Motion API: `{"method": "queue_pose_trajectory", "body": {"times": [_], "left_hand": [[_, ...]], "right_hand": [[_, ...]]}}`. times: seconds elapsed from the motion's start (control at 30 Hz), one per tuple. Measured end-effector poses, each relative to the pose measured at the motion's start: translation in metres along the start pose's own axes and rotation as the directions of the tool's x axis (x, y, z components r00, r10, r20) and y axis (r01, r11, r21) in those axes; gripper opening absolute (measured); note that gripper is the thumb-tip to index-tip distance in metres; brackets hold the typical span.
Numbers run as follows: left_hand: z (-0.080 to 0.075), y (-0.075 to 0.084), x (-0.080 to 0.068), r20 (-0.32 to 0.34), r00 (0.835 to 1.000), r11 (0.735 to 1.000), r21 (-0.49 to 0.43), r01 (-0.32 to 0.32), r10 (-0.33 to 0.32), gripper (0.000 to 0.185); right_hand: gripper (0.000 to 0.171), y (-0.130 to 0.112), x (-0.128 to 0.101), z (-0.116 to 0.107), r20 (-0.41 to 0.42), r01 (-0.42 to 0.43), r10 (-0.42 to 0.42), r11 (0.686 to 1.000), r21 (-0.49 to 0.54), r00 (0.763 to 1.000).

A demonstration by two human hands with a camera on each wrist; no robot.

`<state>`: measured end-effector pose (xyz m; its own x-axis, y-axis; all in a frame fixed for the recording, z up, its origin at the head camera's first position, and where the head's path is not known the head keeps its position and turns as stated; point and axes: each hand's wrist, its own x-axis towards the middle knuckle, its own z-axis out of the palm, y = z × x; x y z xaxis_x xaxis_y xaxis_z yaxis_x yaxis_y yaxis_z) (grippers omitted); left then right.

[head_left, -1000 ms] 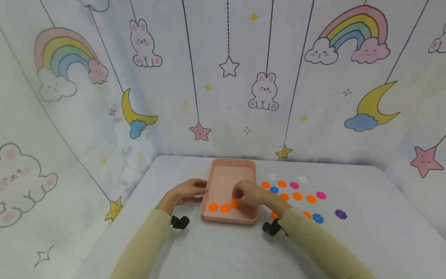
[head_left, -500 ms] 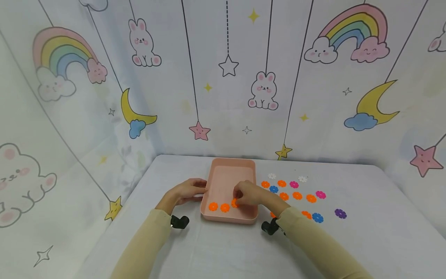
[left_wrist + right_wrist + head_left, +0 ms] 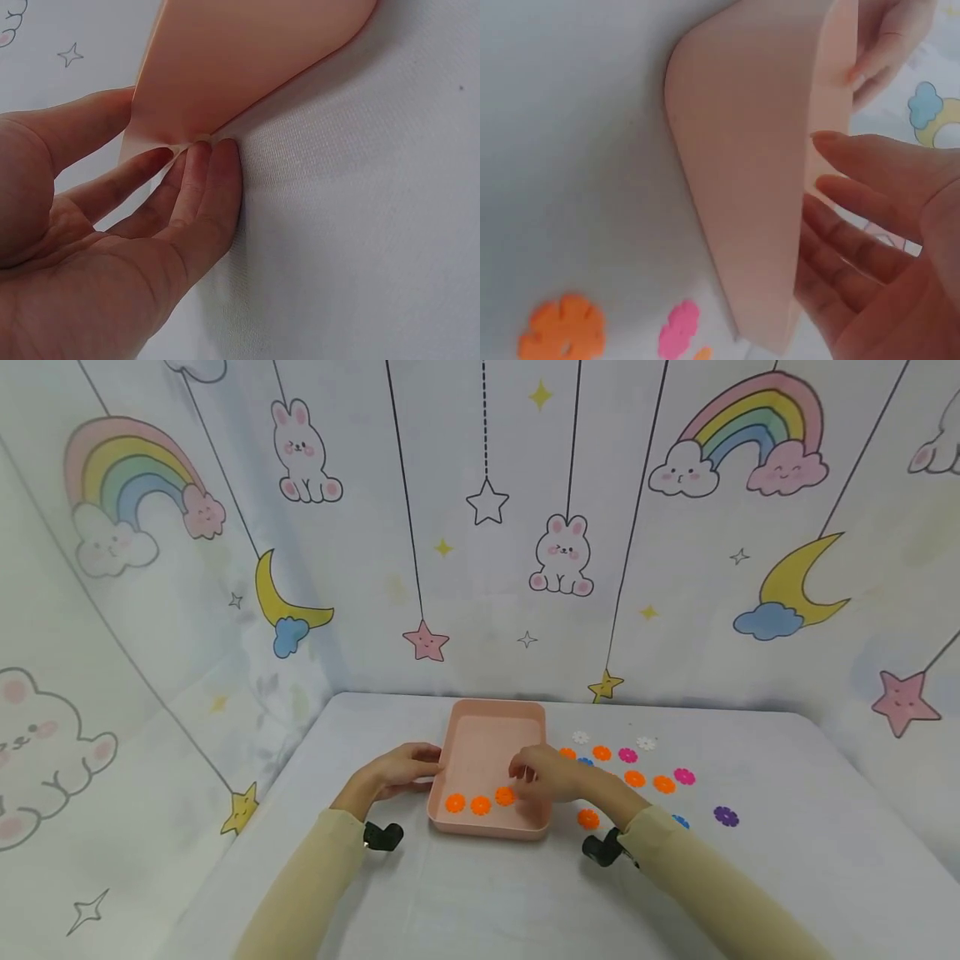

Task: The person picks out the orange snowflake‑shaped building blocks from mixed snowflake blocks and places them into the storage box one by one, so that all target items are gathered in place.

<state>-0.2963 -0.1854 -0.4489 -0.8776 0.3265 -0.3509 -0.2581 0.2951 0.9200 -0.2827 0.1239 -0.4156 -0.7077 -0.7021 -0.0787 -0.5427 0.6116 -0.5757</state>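
A pink rectangular tray [image 3: 495, 743] stands upright on the white table. Three orange slotted, flower-shaped discs, the rightmost being this orange disc [image 3: 505, 796], lie in a row along its near end. My left hand [image 3: 403, 768] holds the tray's left wall; in the left wrist view its thumb [image 3: 97, 120] reaches the rim while the other fingers touch the outside. Over the tray's right side hovers my right hand [image 3: 547, 772], fingers loosely bent with nothing between them. In the right wrist view its fingertips are partly hidden behind the tray wall [image 3: 742, 150].
Right of the tray, several more discs are scattered: orange disc [image 3: 588, 819], magenta disc [image 3: 684, 776], purple disc [image 3: 726, 816], white disc [image 3: 647, 743]. Some blue ones are partly covered by the right arm. A patterned curtain [image 3: 360, 527] hangs behind the table.
My right hand has let go of the third orange disc, which now lies in the tray. The hand has moved slightly right and its fingers have loosened. My left hand stays on the tray.
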Motion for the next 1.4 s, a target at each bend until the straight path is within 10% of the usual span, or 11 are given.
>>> {"method": "queue_pose_trajectory", "body": {"times": [0.27, 0.87, 1.4], "left_hand": [[0.0, 0.001, -0.003, 0.019, 1.0, 1.0, 0.008, -0.007, 0.006, 0.051], [-0.001, -0.001, 0.0, 0.004, 1.0, 1.0, 0.009, -0.003, 0.003, 0.052], [0.0, 0.0, 0.0, -0.009, 1.0, 1.0, 0.006, 0.011, -0.011, 0.051]], "right_hand": [[0.027, 0.012, -0.035, -0.02, -0.067, 0.087, -0.084, 0.995, 0.045, 0.994], [0.035, 0.078, -0.126, -0.067, -0.2, -0.137, 0.134, 0.991, -0.004, 0.971], [0.036, 0.132, -0.168, -0.056, -0.325, -0.358, 0.372, 0.928, 0.104, 0.869]]}}
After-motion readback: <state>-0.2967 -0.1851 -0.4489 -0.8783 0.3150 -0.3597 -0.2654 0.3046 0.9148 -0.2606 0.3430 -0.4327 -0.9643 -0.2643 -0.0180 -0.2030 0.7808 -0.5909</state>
